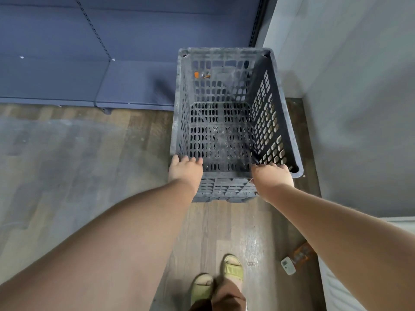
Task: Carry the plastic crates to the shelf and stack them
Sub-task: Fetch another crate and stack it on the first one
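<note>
Standing at the foot of the shelf [134, 86], one grey perforated crate [226, 122] occupies the floor [78, 164] in the corner between the shelf and a grey wall [348, 108]. A second ribbed grey layer shows beneath its near edge, possibly another crate below; this cannot be confirmed. The left hand [185, 170] rests on the crate's near left rim corner, the grip with fingers laid over the edge, fairly straight. The right hand [272, 173] covers the near right rim; whether its grip curls round the rim cannot be told.

Risks, as judged: both hands bear on one rim only, so a lift or push from here could tip the crate away from the person, or skew it against the wall. The slotted walls could catch fingertips.

Count: one crate confirmed, two hands, two sandalled feet [217, 279] nearer than the crate, one small white device [288, 265] on the floor to the crate's near right.
</note>
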